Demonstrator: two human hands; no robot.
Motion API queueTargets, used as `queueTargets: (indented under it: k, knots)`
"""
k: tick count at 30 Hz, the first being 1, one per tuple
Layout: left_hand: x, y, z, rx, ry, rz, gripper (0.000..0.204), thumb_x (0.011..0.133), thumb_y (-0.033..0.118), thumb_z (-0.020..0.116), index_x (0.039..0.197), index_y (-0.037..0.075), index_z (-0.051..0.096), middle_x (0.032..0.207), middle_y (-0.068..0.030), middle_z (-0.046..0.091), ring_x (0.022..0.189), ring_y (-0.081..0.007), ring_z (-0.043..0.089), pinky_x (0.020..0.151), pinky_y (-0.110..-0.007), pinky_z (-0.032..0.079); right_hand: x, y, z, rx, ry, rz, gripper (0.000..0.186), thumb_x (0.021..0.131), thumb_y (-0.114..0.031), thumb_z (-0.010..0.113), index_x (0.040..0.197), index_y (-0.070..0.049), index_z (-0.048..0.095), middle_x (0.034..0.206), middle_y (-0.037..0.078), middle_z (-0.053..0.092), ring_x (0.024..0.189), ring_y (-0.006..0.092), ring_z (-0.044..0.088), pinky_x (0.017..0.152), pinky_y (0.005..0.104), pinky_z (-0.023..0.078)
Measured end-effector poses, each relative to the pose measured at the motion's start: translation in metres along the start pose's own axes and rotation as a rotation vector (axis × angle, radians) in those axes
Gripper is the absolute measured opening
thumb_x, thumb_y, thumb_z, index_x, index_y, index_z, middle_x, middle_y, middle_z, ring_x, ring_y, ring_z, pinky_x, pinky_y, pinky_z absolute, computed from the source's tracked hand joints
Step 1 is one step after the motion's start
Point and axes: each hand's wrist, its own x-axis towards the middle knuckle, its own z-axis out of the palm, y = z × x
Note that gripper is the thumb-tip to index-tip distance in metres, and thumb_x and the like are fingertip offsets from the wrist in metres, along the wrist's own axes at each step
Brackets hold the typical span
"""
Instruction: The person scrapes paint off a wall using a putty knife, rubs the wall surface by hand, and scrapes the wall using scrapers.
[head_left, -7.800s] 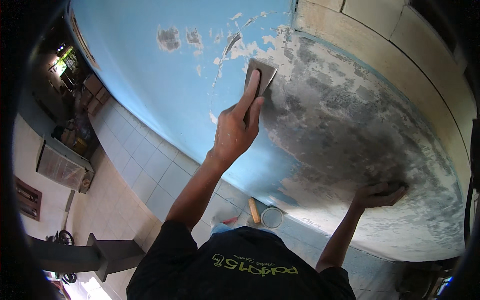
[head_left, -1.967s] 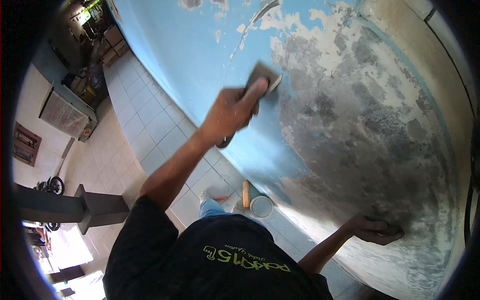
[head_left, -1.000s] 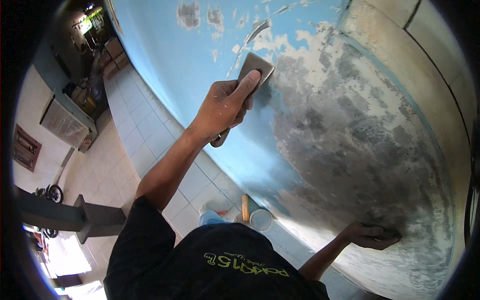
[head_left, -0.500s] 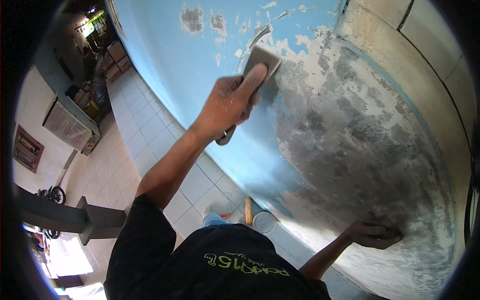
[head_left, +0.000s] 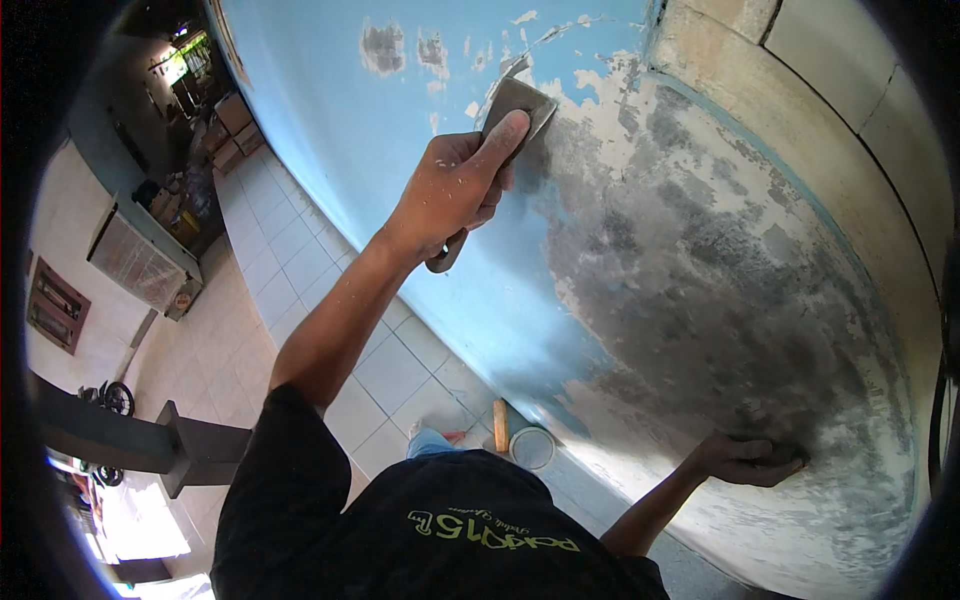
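My left hand (head_left: 455,195) is wrapped around the handle of a scraper (head_left: 519,98), thumb pressed on its wide metal blade. The blade's upper edge meets or nearly meets the pale crack (head_left: 545,38) in the light-blue wall (head_left: 400,150). Lower right, my right hand (head_left: 745,460) is at the rough grey patch (head_left: 690,300), where paint has come off. Its fingers are curled; whether anything is in them is hidden.
By the foot of the wall stand a round bucket (head_left: 532,448) and an upright wooden piece (head_left: 500,425) on the tiled floor (head_left: 395,370). Cardboard boxes (head_left: 233,115) are stacked far left. A dark post (head_left: 200,450) rises at left.
The scraper has moved slightly upward, its blade closer to the crack, and the dark shadow above it has shrunk. My right hand stays at nearly the same spot on the grey patch.
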Motion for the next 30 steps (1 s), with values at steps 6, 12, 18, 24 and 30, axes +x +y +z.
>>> queueTargets:
  k: [6, 12, 18, 24, 30]
  knots:
    - [-0.005, 0.003, 0.006, 0.005, -0.013, -0.017, 0.052, 0.087, 0.052, 0.055, 0.061, 0.008, 0.049, 0.045, 0.0033, 0.039, 0.036, -0.0040, 0.032, 0.034, -0.021, 0.025, 0.002, -0.004, -0.004, -0.087, -0.044, -0.044, 0.047, 0.098, -0.026, 0.031, 0.136, 0.001, 0.024, 0.135, 0.025, 0.029, 0.125, 0.0367, 0.035, 0.096, 0.0466, 0.041]
    - [-0.010, 0.002, 0.016, 0.114, 0.015, 0.011, 0.054, 0.088, 0.052, 0.053, 0.058, 0.008, 0.049, 0.044, 0.0028, 0.040, 0.037, -0.0043, 0.036, 0.035, -0.021, 0.026, 0.000, 0.000, -0.006, -0.039, -0.044, 0.005, 0.047, 0.098, -0.024, 0.030, 0.136, 0.002, 0.023, 0.136, 0.024, 0.027, 0.127, 0.0375, 0.033, 0.098, 0.0471, 0.039]
    - [-0.006, 0.011, 0.007, 0.084, -0.039, -0.011, 0.053, 0.089, 0.055, 0.050, 0.060, 0.011, 0.046, 0.044, 0.0059, 0.033, 0.035, -0.0029, 0.029, 0.033, -0.020, 0.023, 0.001, -0.004, -0.005, -0.037, -0.054, 0.025, 0.046, 0.098, -0.023, 0.030, 0.135, 0.002, 0.024, 0.136, 0.025, 0.026, 0.127, 0.0387, 0.033, 0.099, 0.0494, 0.037]
    - [-0.009, 0.014, 0.013, 0.088, -0.048, -0.001, 0.052, 0.089, 0.054, 0.051, 0.059, 0.011, 0.045, 0.044, 0.0068, 0.031, 0.035, -0.0031, 0.026, 0.033, -0.021, 0.021, -0.002, -0.004, -0.003, -0.012, -0.054, 0.042, 0.046, 0.098, -0.025, 0.030, 0.134, 0.004, 0.026, 0.135, 0.025, 0.029, 0.125, 0.0382, 0.035, 0.098, 0.0490, 0.038]
    - [-0.013, 0.008, 0.021, 0.065, -0.010, -0.062, 0.052, 0.088, 0.054, 0.052, 0.060, 0.011, 0.046, 0.043, 0.0067, 0.030, 0.034, -0.0036, 0.025, 0.033, -0.021, 0.022, -0.002, 0.002, 0.001, -0.052, -0.011, -0.018, 0.049, 0.098, -0.028, 0.031, 0.135, 0.004, 0.025, 0.134, 0.026, 0.030, 0.123, 0.0380, 0.037, 0.094, 0.0477, 0.042]
